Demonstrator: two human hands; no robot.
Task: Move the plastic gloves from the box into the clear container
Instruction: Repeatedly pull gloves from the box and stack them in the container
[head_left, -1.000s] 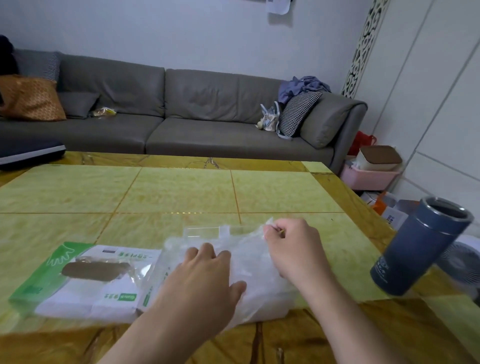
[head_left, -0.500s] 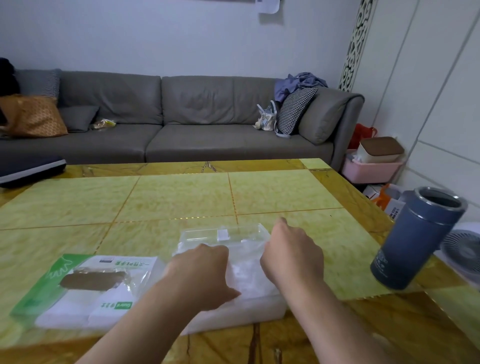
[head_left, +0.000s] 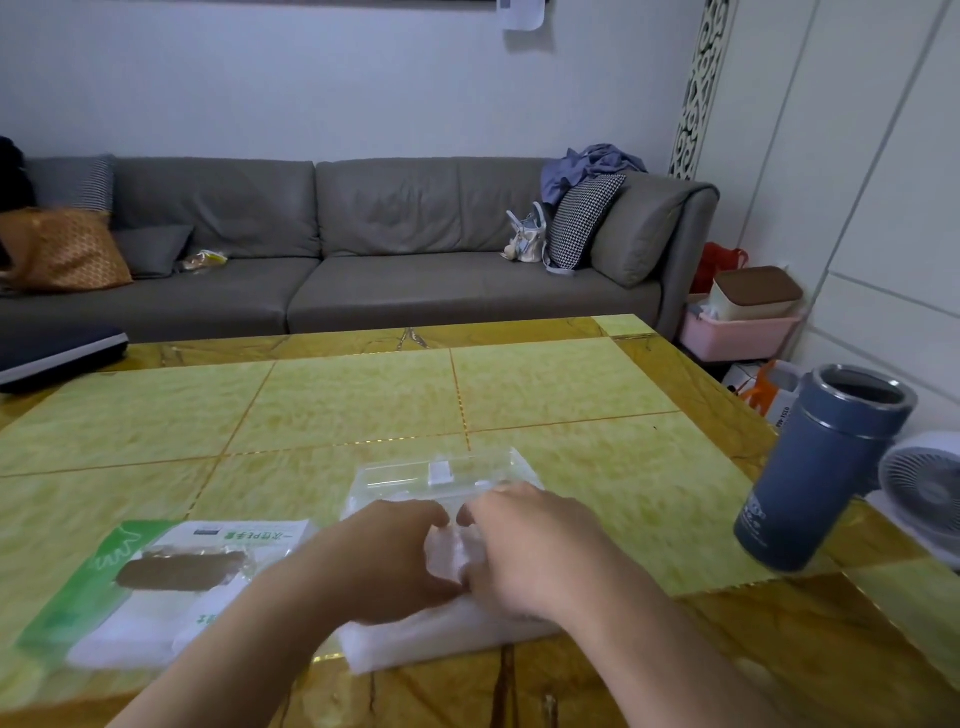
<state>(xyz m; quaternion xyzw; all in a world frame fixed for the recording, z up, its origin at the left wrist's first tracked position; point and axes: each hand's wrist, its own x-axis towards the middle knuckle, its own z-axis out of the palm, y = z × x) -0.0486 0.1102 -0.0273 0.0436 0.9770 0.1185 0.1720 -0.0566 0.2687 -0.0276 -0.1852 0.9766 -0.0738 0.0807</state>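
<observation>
A clear container (head_left: 441, 470) lies on the table in front of me, its far rim and a small white clasp showing. Crumpled plastic gloves (head_left: 448, 555) fill it, and more of the translucent pile shows at its near side (head_left: 441, 639). My left hand (head_left: 382, 564) and my right hand (head_left: 527, 551) meet over the container. The fingers and thumb of each curl round the wad of gloves between them. The green and white glove box (head_left: 156, 577) lies flat to the left, with its torn oval opening facing up.
A dark blue open flask (head_left: 815, 467) stands near the table's right edge. Beyond that edge are a white fan (head_left: 924, 493) and a pink bin (head_left: 737, 332). A grey sofa (head_left: 363, 249) runs behind the yellow table (head_left: 363, 400).
Both hands have drawn together over the container and now clasp the gloves between them. The loose plastic that stood above the container a second ago is pushed down. The view has tilted upward.
</observation>
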